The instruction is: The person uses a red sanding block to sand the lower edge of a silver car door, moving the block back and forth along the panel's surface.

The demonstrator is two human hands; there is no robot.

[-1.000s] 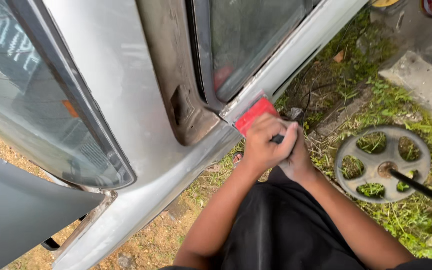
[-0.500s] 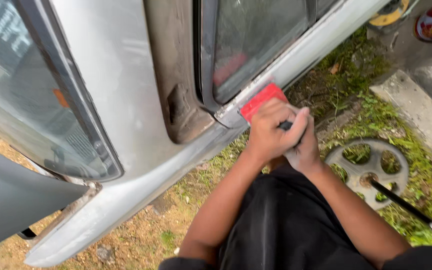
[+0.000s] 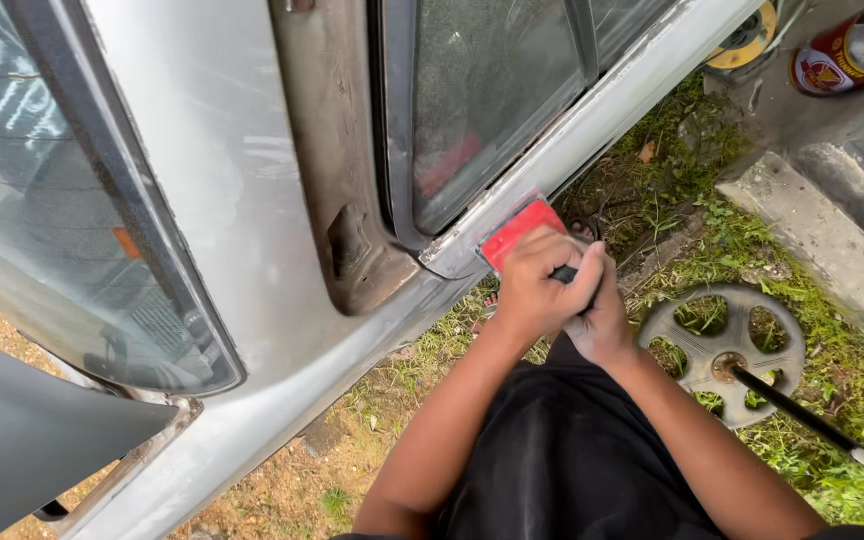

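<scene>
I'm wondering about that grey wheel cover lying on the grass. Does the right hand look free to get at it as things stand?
Probably not right away: the right hand is wrapped with the left hand around the red scraper at the car sill. The wheel cover lies close on its right, nothing between, but a black rod rests on it.

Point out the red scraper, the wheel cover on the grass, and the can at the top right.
red scraper [image 3: 514, 232], head view, on its flat red blade.
wheel cover [image 3: 692, 352], head view, on a grey spoke left of the hub.
can [image 3: 837, 58], head view, on its side wall.
</scene>
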